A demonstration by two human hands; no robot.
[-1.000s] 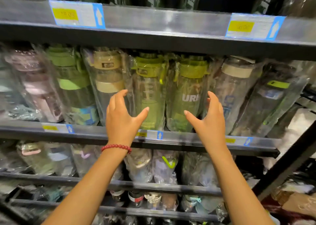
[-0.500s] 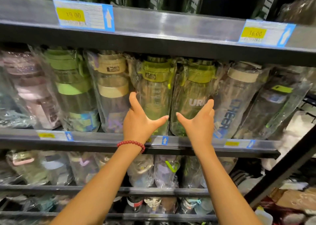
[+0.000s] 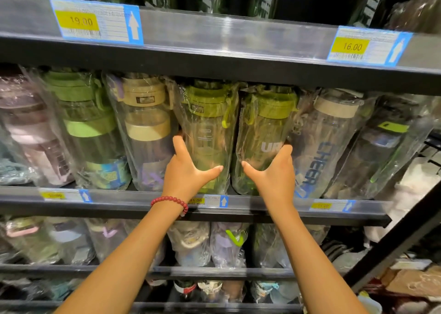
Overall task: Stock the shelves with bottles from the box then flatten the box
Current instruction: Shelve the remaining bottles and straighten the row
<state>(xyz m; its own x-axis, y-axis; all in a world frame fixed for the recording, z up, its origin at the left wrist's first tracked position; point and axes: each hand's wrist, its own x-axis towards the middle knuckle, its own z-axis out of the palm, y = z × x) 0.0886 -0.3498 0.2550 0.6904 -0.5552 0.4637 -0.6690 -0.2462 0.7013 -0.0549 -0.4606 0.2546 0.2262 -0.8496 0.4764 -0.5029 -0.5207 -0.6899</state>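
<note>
Shelf [image 3: 250,202]: runs just beneath both hands, filled edge to edge with bagged water bottles. Two green-lidded bottles, upright, touching: left one [image 3: 207,132] cupped by the left hand [image 3: 188,170], right one [image 3: 265,134] by the right hand [image 3: 274,170]; on each, thumb across the front and fingers along the outer side, so both hands are clamped on stock. Price tag [image 3: 96,21], above the left hand. Box: not in view; stocking appears well advanced, flattening judged outstanding.
</note>
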